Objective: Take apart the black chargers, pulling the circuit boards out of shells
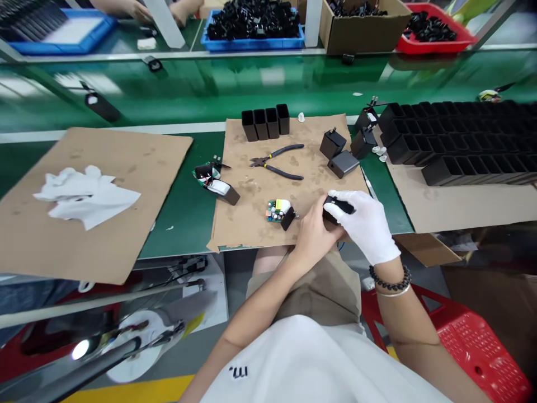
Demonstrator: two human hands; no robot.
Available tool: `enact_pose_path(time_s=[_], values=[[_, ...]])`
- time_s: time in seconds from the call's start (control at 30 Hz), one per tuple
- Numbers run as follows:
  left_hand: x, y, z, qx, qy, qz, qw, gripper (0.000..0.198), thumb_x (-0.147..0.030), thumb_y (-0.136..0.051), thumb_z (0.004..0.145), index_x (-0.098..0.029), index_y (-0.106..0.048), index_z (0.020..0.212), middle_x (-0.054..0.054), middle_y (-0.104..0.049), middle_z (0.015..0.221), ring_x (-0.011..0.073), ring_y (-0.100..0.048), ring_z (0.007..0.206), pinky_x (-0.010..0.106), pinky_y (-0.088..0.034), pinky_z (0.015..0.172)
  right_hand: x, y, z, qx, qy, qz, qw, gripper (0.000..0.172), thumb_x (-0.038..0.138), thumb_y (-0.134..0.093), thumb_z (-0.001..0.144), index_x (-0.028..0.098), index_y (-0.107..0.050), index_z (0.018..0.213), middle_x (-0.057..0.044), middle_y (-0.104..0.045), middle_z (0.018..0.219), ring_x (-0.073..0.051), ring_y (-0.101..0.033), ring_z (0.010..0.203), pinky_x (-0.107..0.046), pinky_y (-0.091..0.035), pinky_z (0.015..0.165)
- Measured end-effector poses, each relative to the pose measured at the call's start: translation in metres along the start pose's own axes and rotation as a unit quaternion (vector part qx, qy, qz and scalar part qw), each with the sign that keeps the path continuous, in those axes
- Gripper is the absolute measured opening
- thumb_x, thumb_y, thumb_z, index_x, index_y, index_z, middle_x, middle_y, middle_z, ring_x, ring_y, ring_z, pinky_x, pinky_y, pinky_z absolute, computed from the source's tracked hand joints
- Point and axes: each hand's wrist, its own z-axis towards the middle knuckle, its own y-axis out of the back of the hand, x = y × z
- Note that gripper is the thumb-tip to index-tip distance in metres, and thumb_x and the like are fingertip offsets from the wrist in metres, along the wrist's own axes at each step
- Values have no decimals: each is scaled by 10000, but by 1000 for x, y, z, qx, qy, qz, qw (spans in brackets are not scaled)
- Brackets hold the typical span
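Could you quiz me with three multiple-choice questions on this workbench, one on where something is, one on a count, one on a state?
1. Where do the pliers lie?
A. On the cardboard sheet in front of the person
B. In the red bin
C. On the white cloth

2. How many empty black housings stand in the short row at the far edge of that cardboard sheet?
A. Two
B. Four
C. Seven

3. How are the person's hands covered?
A. Both gloved
B. Both bare
C. Right gloved, left bare

Answers:
1 A: the pliers rest mid-sheet, handles pointing right.
2 B: four open-topped housings stand side by side.
3 C: the right hand wears a white glove and the left hand is bare; together they hold a small black part.
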Motion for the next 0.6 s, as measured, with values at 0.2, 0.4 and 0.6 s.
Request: enact_pose_path(time_s=[0.2, 0.4, 0.6], values=[[1, -4, 0, -11, -5, 27, 1000, 698, -158, -776, 772, -192, -491, 1409, 159, -644, 1419, 339, -610, 1346, 485, -515, 1124, -5, -13, -3, -57, -10, 28, 998, 265, 346, -732, 851, 185, -789, 1053, -97, -806, 1061, -284, -757, 1010, -449, -599, 965], [3, -4, -4, -24, -67, 37, 997, 596, -110, -687, 841, -217, -451, 1378, 139, -634, 1429, 305, -627, 1327, 446, -538, 1084, -9, -35, -27, -168, 30, 20, 985, 252, 381, -659, 922, 198, -761, 1062, -128, -791, 1130, -277, -747, 1067, -462, -583, 1004], [9, 2, 3, 4, -79, 33, 996, 548, -97, -713, 823, -192, -468, 1304, 179, -633, 1411, 335, -627, 1320, 485, -530, 1081, -17, -17, -19, -70, 75, 7, 995, 293, 271, -694, 864, 207, -762, 1142, -96, -765, 1248, -257, -727, 1175, -429, -562, 1080]])
